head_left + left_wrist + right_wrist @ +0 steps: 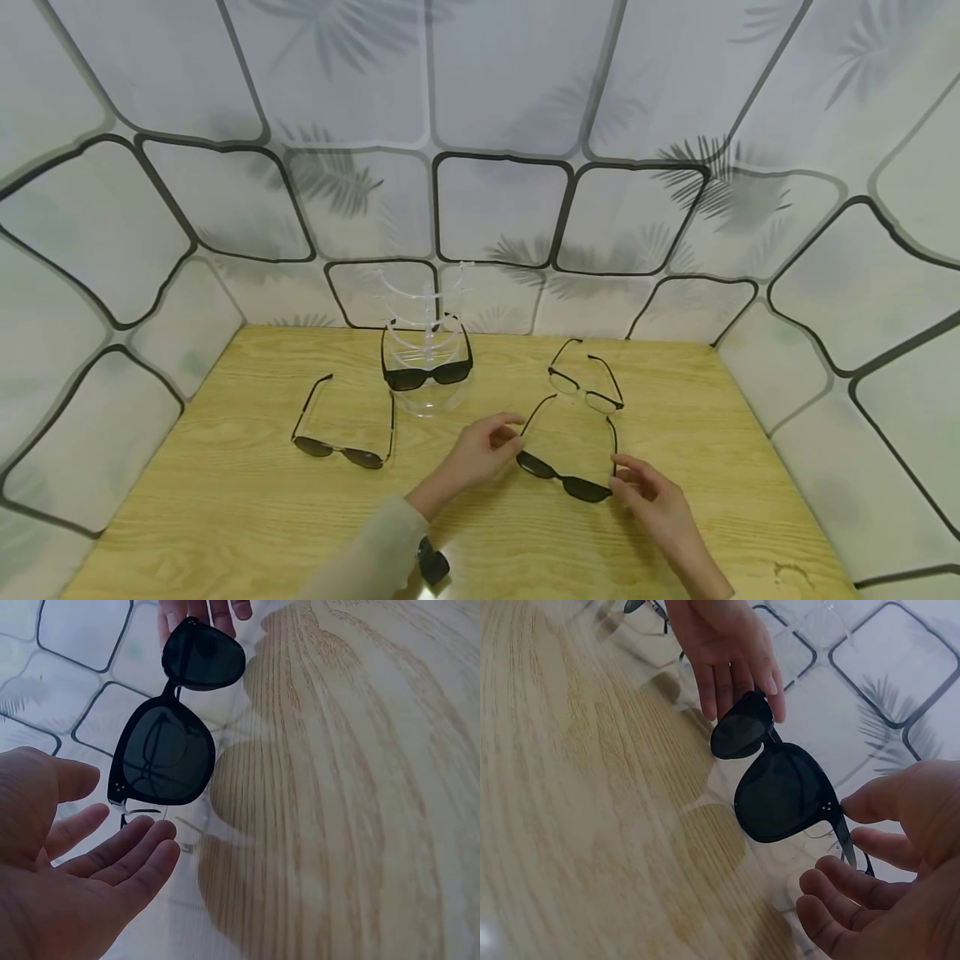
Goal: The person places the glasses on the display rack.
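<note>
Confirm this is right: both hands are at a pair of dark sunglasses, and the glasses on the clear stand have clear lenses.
No: the glasses on the clear stand have dark lenses, as the head view shows. The left hand and right hand are at a pair of dark sunglasses.

Pale off-white left sleeve (371, 550), long, plain, rounded cuff (408, 518)
</note>
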`<action>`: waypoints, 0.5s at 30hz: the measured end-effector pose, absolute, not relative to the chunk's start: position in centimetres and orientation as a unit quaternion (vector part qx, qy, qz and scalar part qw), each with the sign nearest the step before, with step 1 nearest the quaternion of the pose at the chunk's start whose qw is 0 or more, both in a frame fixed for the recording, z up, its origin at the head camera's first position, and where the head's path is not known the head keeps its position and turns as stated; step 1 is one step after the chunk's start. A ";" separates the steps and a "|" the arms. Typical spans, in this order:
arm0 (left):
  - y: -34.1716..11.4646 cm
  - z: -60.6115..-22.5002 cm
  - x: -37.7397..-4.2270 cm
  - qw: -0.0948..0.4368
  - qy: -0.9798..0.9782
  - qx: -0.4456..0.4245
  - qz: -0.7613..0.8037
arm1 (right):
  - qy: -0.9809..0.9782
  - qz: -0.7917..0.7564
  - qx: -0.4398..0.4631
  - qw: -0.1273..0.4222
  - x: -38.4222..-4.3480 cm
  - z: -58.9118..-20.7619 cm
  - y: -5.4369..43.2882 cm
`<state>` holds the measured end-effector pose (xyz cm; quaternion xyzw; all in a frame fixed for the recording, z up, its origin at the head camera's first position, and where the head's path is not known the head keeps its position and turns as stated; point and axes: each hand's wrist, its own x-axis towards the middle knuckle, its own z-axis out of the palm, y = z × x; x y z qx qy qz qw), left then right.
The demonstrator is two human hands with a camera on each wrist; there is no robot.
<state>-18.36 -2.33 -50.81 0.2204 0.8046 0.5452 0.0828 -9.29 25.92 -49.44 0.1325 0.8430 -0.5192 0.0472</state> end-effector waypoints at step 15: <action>-1.8 -51.1 -18.4 0.104 0.801 0.229 0.544 | 0.832 -0.538 0.131 0.038 -8.9 -49.6 25.7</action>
